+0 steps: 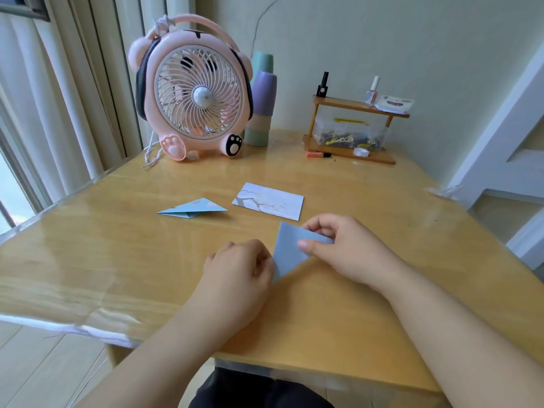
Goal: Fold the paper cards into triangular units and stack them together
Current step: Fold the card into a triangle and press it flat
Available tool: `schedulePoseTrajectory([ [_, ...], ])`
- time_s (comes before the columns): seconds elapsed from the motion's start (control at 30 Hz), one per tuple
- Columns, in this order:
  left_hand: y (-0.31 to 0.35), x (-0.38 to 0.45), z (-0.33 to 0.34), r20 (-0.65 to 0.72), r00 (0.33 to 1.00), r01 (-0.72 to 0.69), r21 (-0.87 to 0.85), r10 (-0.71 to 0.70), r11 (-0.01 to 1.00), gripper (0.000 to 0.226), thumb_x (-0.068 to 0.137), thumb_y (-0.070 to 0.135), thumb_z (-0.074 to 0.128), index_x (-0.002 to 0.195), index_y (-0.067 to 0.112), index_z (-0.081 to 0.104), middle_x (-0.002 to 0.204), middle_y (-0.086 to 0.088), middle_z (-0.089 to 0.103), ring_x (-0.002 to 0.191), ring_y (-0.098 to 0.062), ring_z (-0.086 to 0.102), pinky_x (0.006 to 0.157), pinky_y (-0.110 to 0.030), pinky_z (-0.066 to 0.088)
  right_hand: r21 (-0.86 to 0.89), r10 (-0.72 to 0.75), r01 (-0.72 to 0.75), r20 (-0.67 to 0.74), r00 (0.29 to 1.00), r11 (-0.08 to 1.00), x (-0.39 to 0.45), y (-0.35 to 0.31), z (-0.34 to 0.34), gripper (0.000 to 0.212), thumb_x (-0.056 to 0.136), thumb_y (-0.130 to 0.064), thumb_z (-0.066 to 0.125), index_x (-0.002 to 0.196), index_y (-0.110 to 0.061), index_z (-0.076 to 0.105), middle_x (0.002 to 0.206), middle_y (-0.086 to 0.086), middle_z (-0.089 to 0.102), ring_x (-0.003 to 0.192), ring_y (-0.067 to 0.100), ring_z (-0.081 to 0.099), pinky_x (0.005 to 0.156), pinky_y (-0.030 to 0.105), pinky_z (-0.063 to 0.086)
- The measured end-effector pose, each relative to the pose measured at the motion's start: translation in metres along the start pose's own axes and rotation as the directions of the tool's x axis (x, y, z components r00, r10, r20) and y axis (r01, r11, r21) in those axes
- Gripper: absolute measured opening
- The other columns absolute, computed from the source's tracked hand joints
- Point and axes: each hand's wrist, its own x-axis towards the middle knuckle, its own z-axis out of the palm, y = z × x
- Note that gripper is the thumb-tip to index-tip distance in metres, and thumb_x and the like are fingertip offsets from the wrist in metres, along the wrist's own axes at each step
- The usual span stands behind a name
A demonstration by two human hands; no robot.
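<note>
At the near edge of the bench (382, 260), I had both hands pinched on a blue card (287, 250) mid-fold.

My left hand (238, 270) gripped its lower corner, my right hand (338, 247) its upper flap. A finished triangular unit (192, 208) and an unfolded card (269, 201) lay beyond. Uneven pull risked a skewed crease, and such a unit might stack badly.

— What fills the upper left of the frame?
— A window (11, 187) with pale curtains (59, 113), daylight coming through.
— And behind the wooden tabletop (353, 304)?
— A cream wall (382, 39) with a thin crack; pale floor tiles (44, 363) lower left.
</note>
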Motion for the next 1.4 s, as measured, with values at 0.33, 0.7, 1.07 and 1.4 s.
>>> schedulePoseTrajectory([
  [0.33,-0.015,-0.003,-0.002,0.061,0.991,-0.134,0.39,0.12,0.911,0.015,0.09,0.033,0.057,0.105,0.03,0.055,0.112,0.014,0.05,0.114,-0.019,0.045,0.105,-0.055,0.018,-0.497,-0.192,0.113,-0.11,0.975,0.86,0.005,0.0,0.043,0.019,0.081,-0.032,0.067,0.096,-0.031,0.055,0.101,-0.013,0.048,0.104,0.007,0.044,0.089,0.026,0.024],
  [0.7,-0.03,-0.004,-0.01,0.199,0.979,-0.083,0.251,0.032,0.964,0.025,0.095,0.043,0.044,0.12,0.044,0.046,0.122,0.03,0.037,0.127,0.0,0.02,0.114,-0.055,0.003,-0.22,-0.211,0.219,0.059,0.976,0.951,-0.005,-0.005,0.051,0.017,0.074,-0.014,0.067,0.063,-0.024,0.059,0.075,-0.008,0.061,0.075,0.008,0.056,0.083,0.022,0.042],
  [1.07,-0.032,-0.005,-0.011,0.208,0.977,-0.097,0.235,0.047,0.967,0.024,0.094,0.044,0.042,0.118,0.046,0.045,0.12,0.032,0.036,0.127,0.004,0.019,0.115,-0.054,0.0,-0.267,-0.017,-0.002,-0.067,0.998,0.964,0.017,0.023,0.011,0.019,0.071,-0.018,0.067,0.056,-0.026,0.059,0.075,-0.007,0.058,0.072,0.007,0.052,0.091,0.035,0.042],
  [1.4,-0.032,-0.007,-0.012,0.171,0.982,-0.109,0.204,0.075,0.973,0.03,0.094,0.044,0.044,0.123,0.042,0.04,0.12,0.031,0.036,0.127,0.001,0.025,0.117,-0.046,0.004,-0.26,-0.026,-0.001,-0.1,0.995,0.966,0.017,0.021,0.006,0.01,0.093,-0.027,0.053,0.091,-0.026,0.063,0.096,-0.011,0.053,0.086,0.004,0.051,0.075,0.008,0.035],
])
